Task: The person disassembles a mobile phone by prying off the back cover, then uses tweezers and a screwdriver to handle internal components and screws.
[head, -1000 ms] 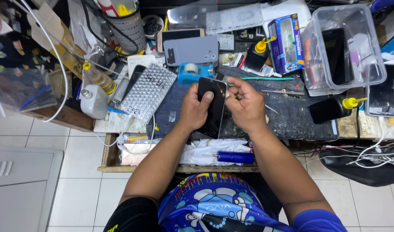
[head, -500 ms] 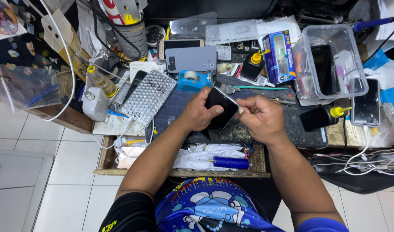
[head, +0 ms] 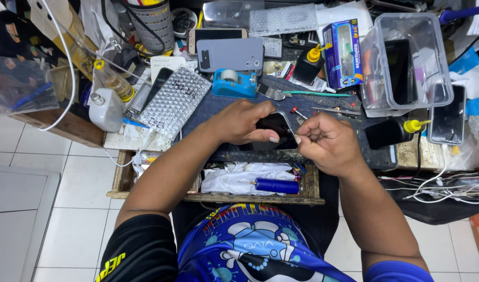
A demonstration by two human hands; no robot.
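Note:
A black smartphone [head: 275, 126] lies tilted on the dark work mat [head: 208, 107] in the middle of the bench. My left hand [head: 243, 121] covers its left side and grips it, thumb along the near edge. My right hand [head: 325, 141] is closed into a fist at the phone's right edge, fingertips pinched on something small that I cannot make out. Both forearms reach up from the bottom of the view over an open wooden drawer [head: 119, 183].
A blue tape dispenser [head: 234, 83], a bubble-wrap pouch [head: 171, 102], a grey phone back [head: 230, 55], a clear plastic box [head: 406, 57], black yellow-capped bottles [head: 391, 130], a white bottle [head: 106, 108] and a blue carton [head: 343, 52] crowd the bench. A blue-handled tool [head: 277, 185] lies in the drawer.
The phone has come down from a raised, upright hold to lying low on the mat. Both hands have dropped nearer the bench's front edge, with the right hand closed tighter at the phone's edge.

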